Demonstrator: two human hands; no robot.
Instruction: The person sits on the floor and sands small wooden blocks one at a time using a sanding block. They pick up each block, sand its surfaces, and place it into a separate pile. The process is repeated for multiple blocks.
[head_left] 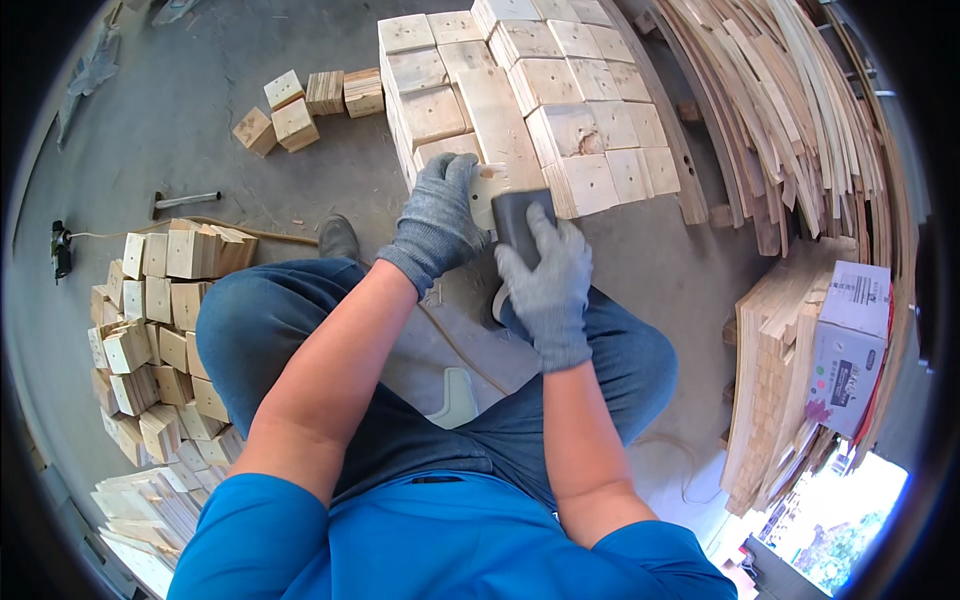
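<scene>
Blue shirt and two bare forearms fill the bottom of the frame, running up to a pair of grey knit gloves at centre. Left hand (437, 217), just above centre, is curled around a small pale wooden block (485, 192), fingers wrapped over its top edge, pinning it in place. Right hand (549, 282) sits just below and right of it, clamped over a dark grey sanding tool (520, 218) whose front end presses against the block's face. Both grips look firm, nothing loose.

Behind the hands, at top centre, stands a big stack of wooden blocks (560, 100), neatly rowed. A jumbled pile of cut blocks (165, 330) lies at the left edge, a few stray blocks (300, 105) at upper left, and a hammer (180, 201) on the concrete floor between them. Thin slats (790, 110) fan down the upper right; a cardboard box (850, 345) rests on more boards at right.

By the look of it, this is the smoothing step, tool on wood. Next call, I'd judge: keep the block braced while the tool works the face, then turn it to a fresh side.
</scene>
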